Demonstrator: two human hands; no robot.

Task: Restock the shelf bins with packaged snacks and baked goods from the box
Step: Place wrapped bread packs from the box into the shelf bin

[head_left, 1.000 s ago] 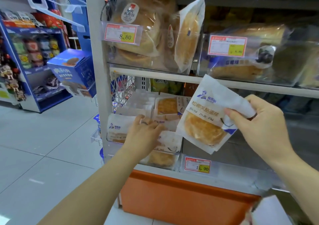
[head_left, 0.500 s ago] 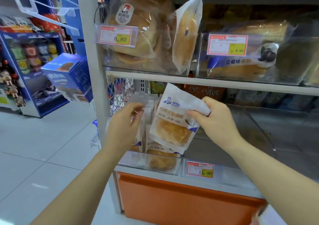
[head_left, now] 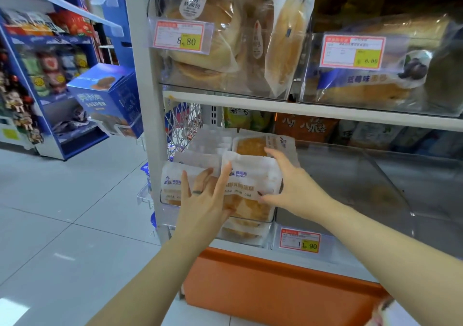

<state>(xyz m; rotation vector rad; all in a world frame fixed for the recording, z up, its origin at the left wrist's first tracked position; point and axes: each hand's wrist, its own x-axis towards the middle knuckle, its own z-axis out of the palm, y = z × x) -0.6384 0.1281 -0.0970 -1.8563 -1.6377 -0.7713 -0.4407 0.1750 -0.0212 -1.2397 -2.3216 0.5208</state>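
White paper cake packet (head_left: pixel 253 176), front of clear plastic shelf bin (head_left: pixel 245 236): right hand (head_left: pixel 293 190) grasps its edge, apparently seating it; left hand (head_left: pixel 208 200), released flat, steadies neighbouring white packets (head_left: pixel 172 178)

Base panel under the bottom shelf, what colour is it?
The base panel is plain orange, seen best in the head view.

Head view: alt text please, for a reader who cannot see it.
Two bare hands hold a white cake packet in a clear shelf bin: the right hand grips its right edge, the left hand, fingers open, presses the packets beside it. Bagged bread sits above.
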